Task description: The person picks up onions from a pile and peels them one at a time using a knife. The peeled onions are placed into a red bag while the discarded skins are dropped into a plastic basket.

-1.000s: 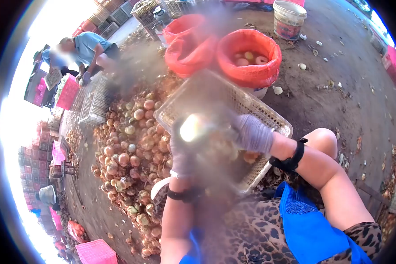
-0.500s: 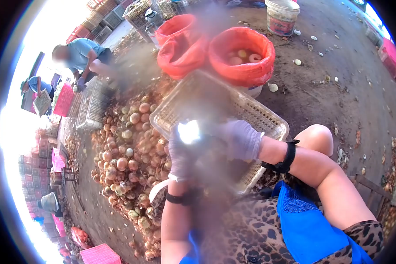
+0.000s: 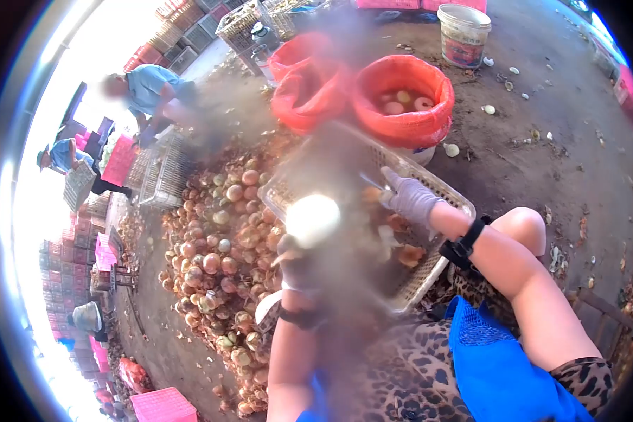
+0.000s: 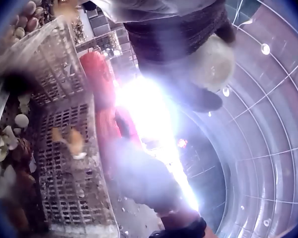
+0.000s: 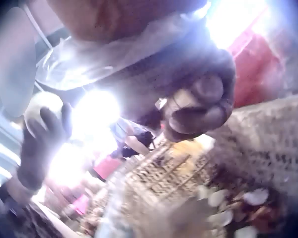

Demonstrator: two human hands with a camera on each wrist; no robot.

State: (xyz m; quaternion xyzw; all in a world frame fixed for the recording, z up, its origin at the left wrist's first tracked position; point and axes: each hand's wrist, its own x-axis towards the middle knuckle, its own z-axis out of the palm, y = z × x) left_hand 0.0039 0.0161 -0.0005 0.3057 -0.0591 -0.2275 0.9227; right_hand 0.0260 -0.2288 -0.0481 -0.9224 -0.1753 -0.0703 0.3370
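1. Where the ground runs off to the person's left, a broad heap of unpeeled onions (image 3: pixel 214 235) lies, brown and pink-skinned, reaching right up to the basket.
2. Just in front of the knees stands a white lattice basket (image 3: pixel 420 280), tilted, with onion skins (image 3: pixel 409 253) and scraps strewn over its floor.
3. Beyond the basket and touching its far edge is a tub lined with a red sack (image 3: pixel 401 123) that holds a few pale peeled onions (image 3: pixel 404 102); a second red sack (image 3: pixel 304 95) slumps just beside it.
4. Farther back, well apart from the rest, a white bucket (image 3: pixel 463 34) carries a red label whose writing is too small to read.
5. Over the far side of the basket hovers the gloved right hand (image 3: pixel 409 198). In the right wrist view its fingers (image 5: pixel 201 106) curl tightly and pinch a small pale piece (image 5: pixel 181 101); what that is cannot be told.
6. At the basket's near left corner the gloved left hand (image 3: pixel 297 266) is raised, fingers wrapped round the underside of a peeled onion (image 3: pixel 313 219).
7. That onion is white and glaring in the sun, held above the basket's edge, apart from the right hand; the left wrist view shows it (image 4: pixel 211 62) cupped in the dark glove.
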